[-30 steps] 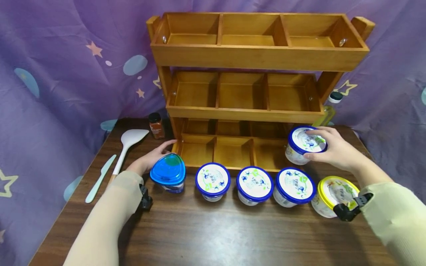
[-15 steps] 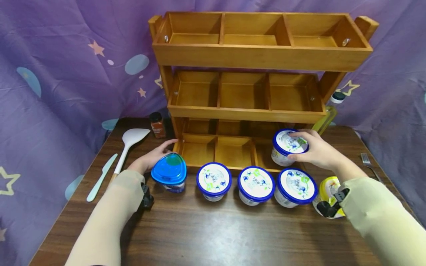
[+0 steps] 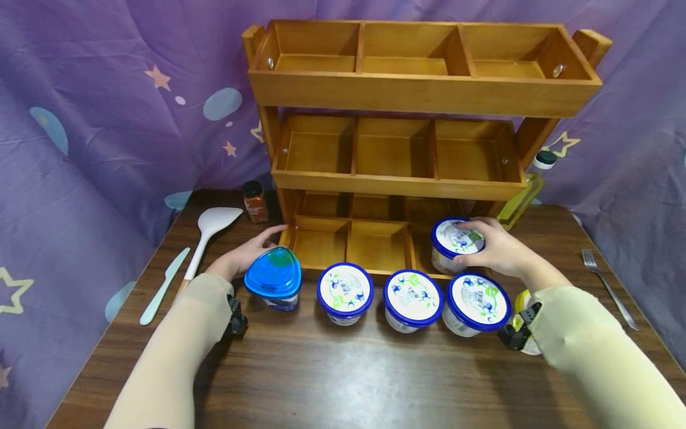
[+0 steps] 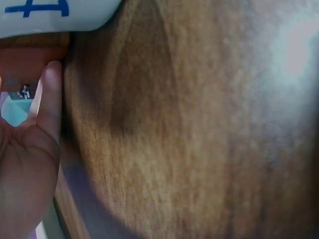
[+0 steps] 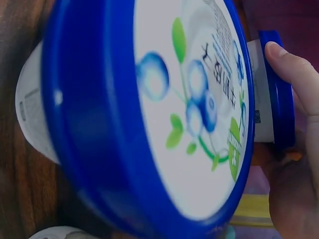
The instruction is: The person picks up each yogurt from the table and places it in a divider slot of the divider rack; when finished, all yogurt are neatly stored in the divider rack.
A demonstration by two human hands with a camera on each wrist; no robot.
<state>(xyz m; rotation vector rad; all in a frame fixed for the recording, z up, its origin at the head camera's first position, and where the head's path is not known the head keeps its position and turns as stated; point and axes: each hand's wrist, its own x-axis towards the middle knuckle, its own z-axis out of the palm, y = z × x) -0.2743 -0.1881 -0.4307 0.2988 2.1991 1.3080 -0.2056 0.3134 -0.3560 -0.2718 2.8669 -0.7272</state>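
Observation:
My right hand (image 3: 504, 253) grips a white tub with a blue lid (image 3: 454, 239), its thumb and fingers around the lid's edge. That tub is at the right compartment of the rack's bottom tier. In the right wrist view the thumb (image 5: 279, 52) presses the lid rim, behind a larger-looking blue-lidded tub (image 5: 199, 109). My left hand (image 3: 241, 257) rests with extended fingers against the left end of the wooden rack (image 3: 423, 95). In the left wrist view its thumb (image 4: 51, 94) lies along the wood. A tub with a bright blue triangular lid (image 3: 273, 273) partly hides this hand.
Blue-lidded tubs (image 3: 345, 290) line the table (image 3: 332, 381) before the rack. A yellow-lidded tub (image 3: 521, 302) is mostly hidden by the right wrist. Left are a white ladle (image 3: 214, 220), pale green knife (image 3: 166, 286) and spice jar (image 3: 254, 202); right, an oil bottle (image 3: 527, 190) and fork (image 3: 608, 286).
My right hand has carried the blue-lidded tub left and slightly down, from the rack's right end to the bottom tier's right compartment. The left hand stays in place.

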